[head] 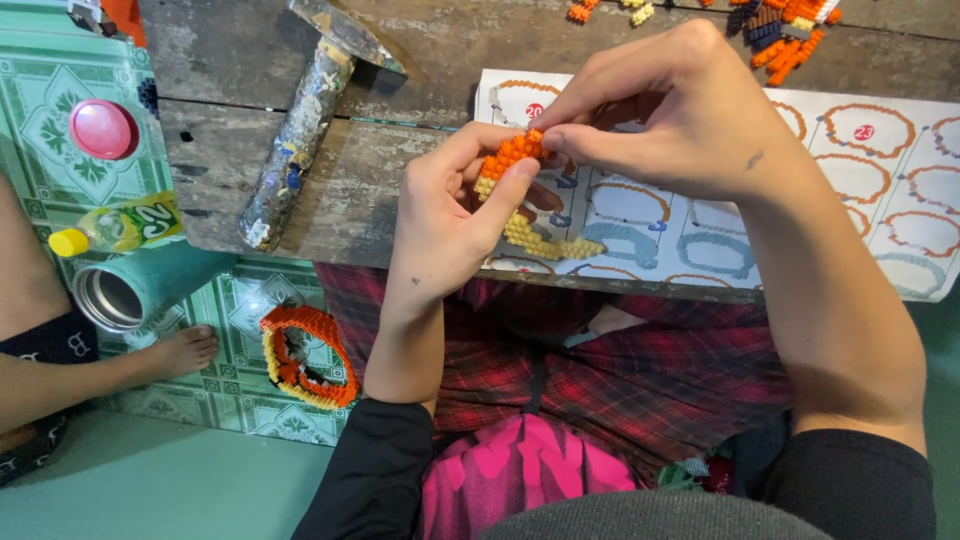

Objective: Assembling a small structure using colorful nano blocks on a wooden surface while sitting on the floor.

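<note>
Orange ring on floor: a finished orange and yellow brick ring (305, 357) lay on the tiled floor, well apart from both hands.
Left hand: the left hand (450, 215) clamped thumb and fingers on the brick strip (512, 190) from below.
Strip axis: it ran from its orange top, up at the fingertips, down and right to a yellow tail over the instruction sheet (880, 210).
Right hand: the right hand (665, 110) came from above, fingertips pinched together on the strip's orange top end; both hands touched it.
</note>
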